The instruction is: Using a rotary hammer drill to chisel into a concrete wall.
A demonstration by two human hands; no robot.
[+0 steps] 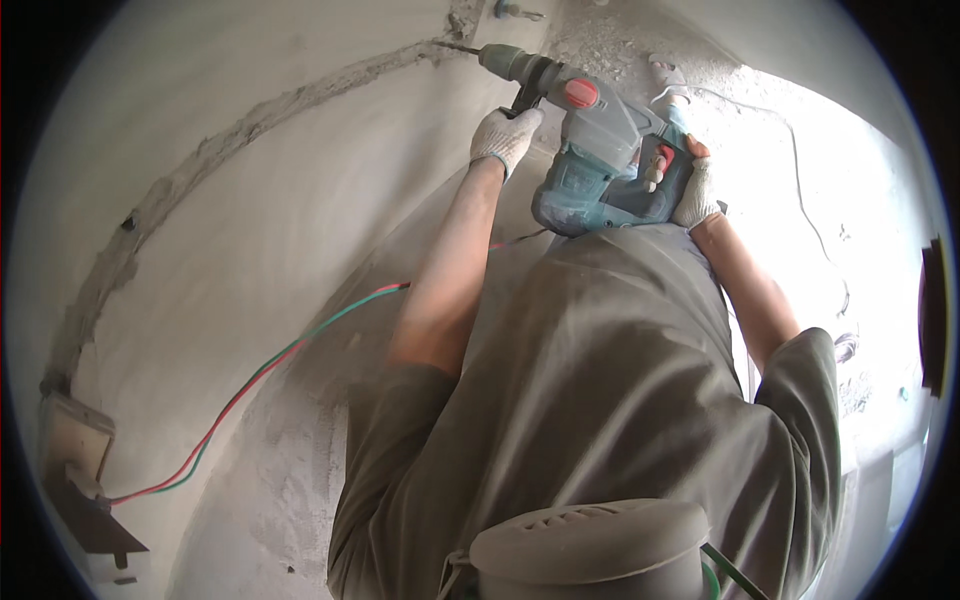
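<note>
A teal-grey rotary hammer drill (590, 150) with red controls is held level at waist height. My left hand (505, 135), in a white knit glove, grips its front side handle. My right hand (697, 190), also gloved, is closed round the rear handle. The drill's thin bit (455, 46) points left at a rough chased groove (270, 105) that runs along the pale plastered wall (230, 260). Whether the tip touches the groove I cannot tell. The drill's base is close against my dark shirt.
Red and green wires (250, 385) run from a wall box (80, 440) at lower left and pass behind my left arm. A pale cable (795, 170) trails over the dusty, bright floor. Small rubble (590, 50) lies near the wall. A respirator (590, 545) sits at the bottom edge.
</note>
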